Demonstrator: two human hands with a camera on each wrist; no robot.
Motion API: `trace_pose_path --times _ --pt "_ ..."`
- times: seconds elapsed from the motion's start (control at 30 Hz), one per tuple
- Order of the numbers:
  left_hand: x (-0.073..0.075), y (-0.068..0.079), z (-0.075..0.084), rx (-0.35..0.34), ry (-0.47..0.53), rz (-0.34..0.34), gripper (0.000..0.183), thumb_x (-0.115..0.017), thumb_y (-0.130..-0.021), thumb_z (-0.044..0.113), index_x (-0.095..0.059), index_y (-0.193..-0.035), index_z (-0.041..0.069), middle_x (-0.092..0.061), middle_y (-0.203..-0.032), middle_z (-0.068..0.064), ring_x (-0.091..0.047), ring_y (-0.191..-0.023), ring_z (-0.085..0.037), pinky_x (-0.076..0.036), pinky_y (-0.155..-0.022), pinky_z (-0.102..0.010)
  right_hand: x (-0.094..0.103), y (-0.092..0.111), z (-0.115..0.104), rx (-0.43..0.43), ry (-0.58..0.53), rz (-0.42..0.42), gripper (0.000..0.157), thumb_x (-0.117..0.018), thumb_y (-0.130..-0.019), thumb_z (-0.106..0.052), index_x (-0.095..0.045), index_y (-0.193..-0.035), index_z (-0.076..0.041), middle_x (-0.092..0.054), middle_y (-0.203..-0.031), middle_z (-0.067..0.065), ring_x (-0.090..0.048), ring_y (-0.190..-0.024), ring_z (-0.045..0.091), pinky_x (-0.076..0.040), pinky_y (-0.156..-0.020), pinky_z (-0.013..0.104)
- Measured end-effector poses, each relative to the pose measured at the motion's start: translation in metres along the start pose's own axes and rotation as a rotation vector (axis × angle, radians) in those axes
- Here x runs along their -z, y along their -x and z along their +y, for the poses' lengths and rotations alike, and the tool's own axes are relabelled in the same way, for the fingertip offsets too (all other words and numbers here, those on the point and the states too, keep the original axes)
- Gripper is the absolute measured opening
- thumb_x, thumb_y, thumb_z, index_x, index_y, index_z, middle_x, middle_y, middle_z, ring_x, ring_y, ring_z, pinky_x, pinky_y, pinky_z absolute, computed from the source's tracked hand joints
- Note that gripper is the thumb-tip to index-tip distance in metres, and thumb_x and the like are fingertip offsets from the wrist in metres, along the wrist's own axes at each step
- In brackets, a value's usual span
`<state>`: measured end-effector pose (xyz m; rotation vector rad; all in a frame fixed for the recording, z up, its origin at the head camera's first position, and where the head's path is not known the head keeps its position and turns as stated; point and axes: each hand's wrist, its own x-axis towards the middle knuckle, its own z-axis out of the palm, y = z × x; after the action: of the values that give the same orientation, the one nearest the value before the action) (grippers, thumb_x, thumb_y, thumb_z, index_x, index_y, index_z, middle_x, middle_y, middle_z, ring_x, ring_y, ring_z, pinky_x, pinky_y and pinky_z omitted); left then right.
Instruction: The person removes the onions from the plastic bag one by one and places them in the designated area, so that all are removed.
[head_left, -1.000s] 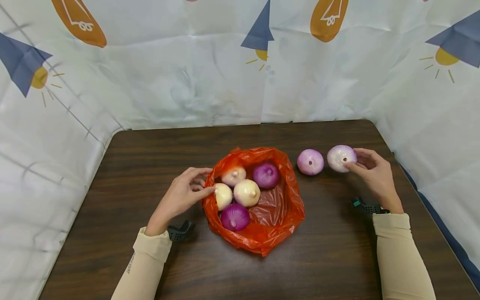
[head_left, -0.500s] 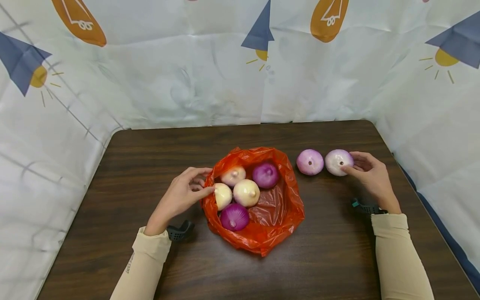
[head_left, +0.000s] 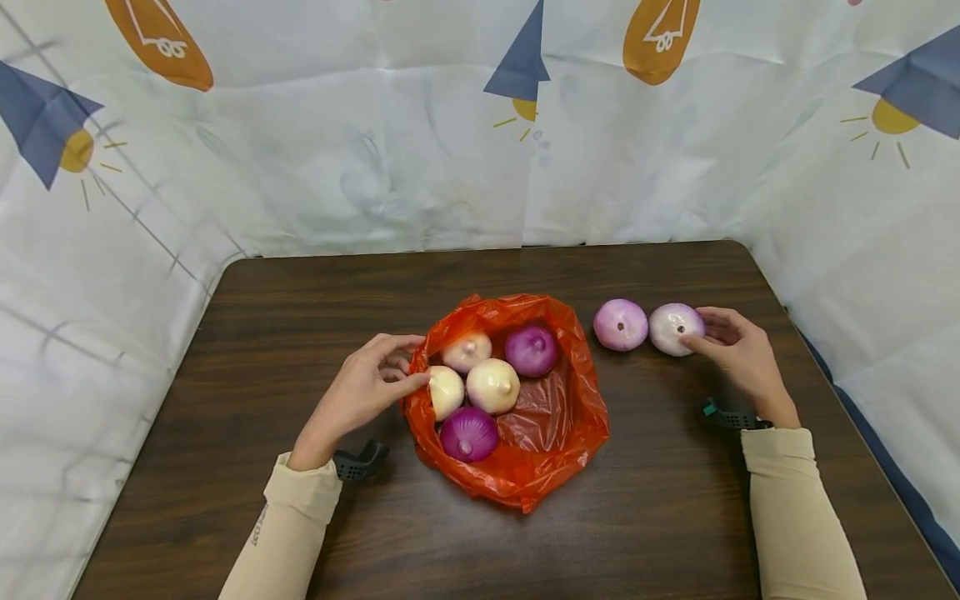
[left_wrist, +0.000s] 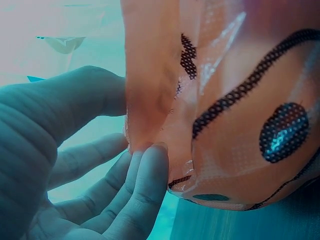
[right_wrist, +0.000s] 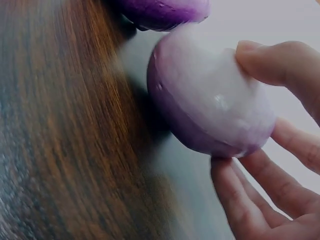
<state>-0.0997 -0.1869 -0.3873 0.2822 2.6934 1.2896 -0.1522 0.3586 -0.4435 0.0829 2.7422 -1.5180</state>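
Note:
An orange-red plastic bag stands with its mouth wide, several onions inside. Among them are a purple onion at the back, a pale onion in the middle and another purple onion near the front. My left hand pinches the bag's left rim between thumb and fingers; the left wrist view shows the folded plastic there. On the right, my right hand holds a whitish-purple onion by its side, thumb in front and fingers behind. A light purple onion sits just left of it.
All of this is on a dark wood-grain table. Behind it and along both sides hangs a white printed cloth. Dark straps with camera mounts sit on the wrists.
My right hand has lowered the whitish-purple onion slightly toward me and left, bringing it level beside the light purple one. The left hand and the bag keep their place.

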Motion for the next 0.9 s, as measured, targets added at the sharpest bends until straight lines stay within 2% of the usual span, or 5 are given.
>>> trace_pose_path --times 0.4,0.67,0.73,0.9 --pt "0.0 0.0 0.0 -0.006 -0.002 -0.002 0.052 -0.081 -0.091 0.028 -0.064 -0.138 0.013 -0.064 -0.121 -0.009 -0.066 -0.098 -0.019 -0.063 -0.092 -0.033 0.003 0.002 -0.002 -0.02 0.037 -0.026 0.061 -0.075 -0.096 -0.035 -0.052 -0.149 -0.014 -0.058 -0.13 -0.013 -0.059 -0.105 -0.013 -0.05 -0.084 0.002" --pt "0.0 0.0 0.001 0.001 -0.01 0.0 0.053 -0.081 -0.091 0.028 -0.064 -0.139 0.013 -0.064 -0.123 -0.009 -0.066 -0.099 -0.019 -0.063 -0.092 -0.035 0.007 0.003 -0.003 -0.016 0.038 -0.021 0.062 -0.075 -0.096 -0.035 -0.052 -0.149 -0.013 -0.059 -0.126 -0.019 -0.059 -0.104 -0.011 -0.049 -0.082 0.003" --pt "0.0 0.001 0.0 0.0 -0.008 -0.001 0.053 -0.081 -0.091 0.029 -0.064 -0.139 0.014 -0.064 -0.123 -0.009 -0.066 -0.099 -0.019 -0.063 -0.092 -0.035 0.008 0.004 -0.005 -0.012 0.035 -0.008 0.061 -0.076 -0.095 -0.034 -0.053 -0.148 -0.013 -0.059 -0.124 -0.02 -0.06 -0.104 -0.012 -0.049 -0.082 0.002" --pt "0.0 0.0 0.0 -0.003 -0.011 -0.002 0.054 -0.081 -0.091 0.03 -0.064 -0.139 0.014 -0.064 -0.122 -0.009 -0.066 -0.098 -0.018 -0.063 -0.091 -0.034 0.013 0.008 -0.009 0.011 0.001 0.038 0.06 -0.077 -0.095 -0.029 -0.054 -0.146 -0.01 -0.062 -0.126 -0.016 -0.062 -0.104 -0.013 -0.05 -0.082 0.002"
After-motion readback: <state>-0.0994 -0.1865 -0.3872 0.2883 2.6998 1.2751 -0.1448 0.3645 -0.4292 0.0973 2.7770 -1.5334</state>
